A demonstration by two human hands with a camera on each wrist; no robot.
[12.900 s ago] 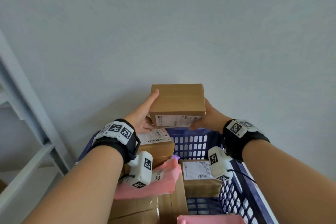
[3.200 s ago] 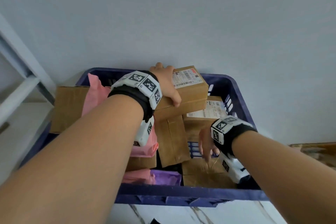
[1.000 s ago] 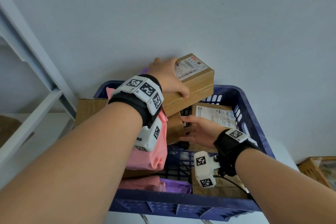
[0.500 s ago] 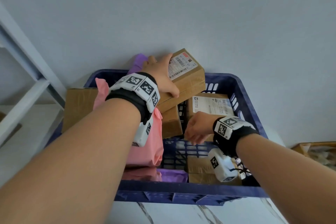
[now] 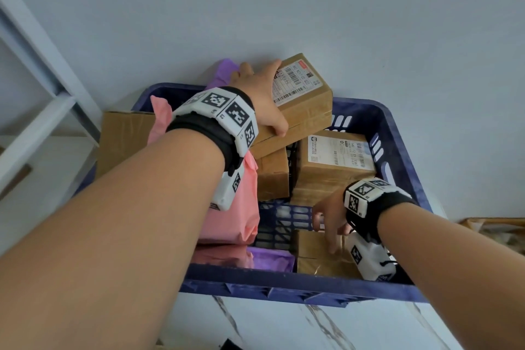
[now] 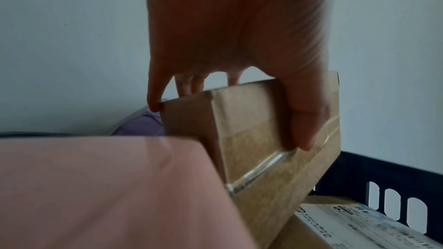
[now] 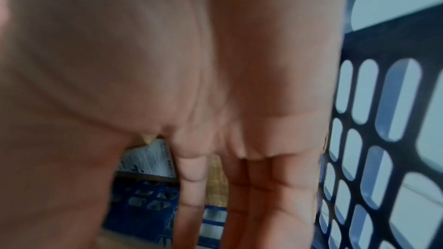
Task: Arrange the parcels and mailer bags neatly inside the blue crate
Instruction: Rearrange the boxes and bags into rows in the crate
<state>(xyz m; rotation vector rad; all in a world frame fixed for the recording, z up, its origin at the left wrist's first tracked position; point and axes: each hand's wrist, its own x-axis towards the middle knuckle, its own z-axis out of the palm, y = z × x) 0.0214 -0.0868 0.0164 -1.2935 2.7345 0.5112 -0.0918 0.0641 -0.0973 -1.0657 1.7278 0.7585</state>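
From the head view, my right hand [image 5: 331,217] has dropped from the labelled carton to a low brown box [image 5: 318,244] in the slotted blue plastic crate [image 5: 284,278], fingers loose. I count five cartons, three mailers. Left wrist view: my left hand [image 6: 239,44] grips the tilted brown cardboard parcel [image 6: 258,139]. Right wrist view: fingers [image 7: 263,196] straight.

The brown cardboard box [image 5: 305,111] looks matt, with shiny clear tape [image 6: 261,172] and a white paper label [image 5: 295,81]. The blue plastic crate [image 5: 284,278] is smooth. The soft pink plastic mailer bag [image 5: 230,216] shines a little. The white marble floor [image 5: 284,327] looks glossy.
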